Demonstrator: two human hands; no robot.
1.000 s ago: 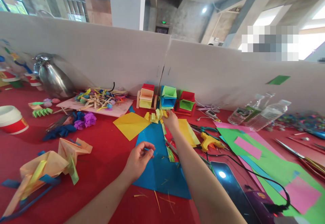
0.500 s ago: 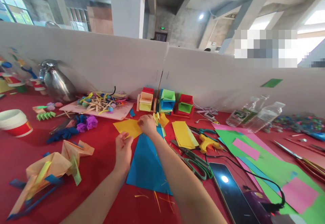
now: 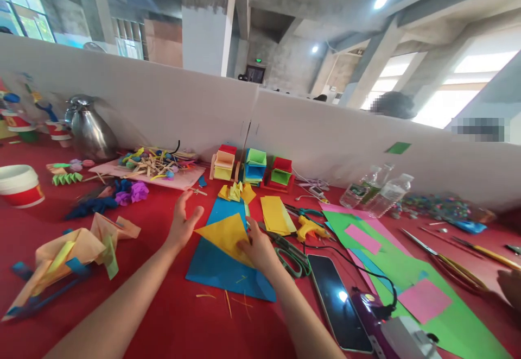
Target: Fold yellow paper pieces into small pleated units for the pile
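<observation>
Dragged nearer, yellow paper (image 3: 226, 235) lies under right hand (image 3: 256, 247); left hand (image 3: 182, 223) open.

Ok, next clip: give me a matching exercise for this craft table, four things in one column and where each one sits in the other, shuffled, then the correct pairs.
Things:
1. yellow paper
2. glue gun
3. phone
4. metal kettle

Places:
A. far left of the red table, by the white partition
B. under the right hand, lying on the blue sheet
C. flat, screen up, just right of the green-handled scissors
D. beyond the scissors, beside the stack of yellow sheets

Pairs: 1-B, 2-D, 3-C, 4-A
</observation>
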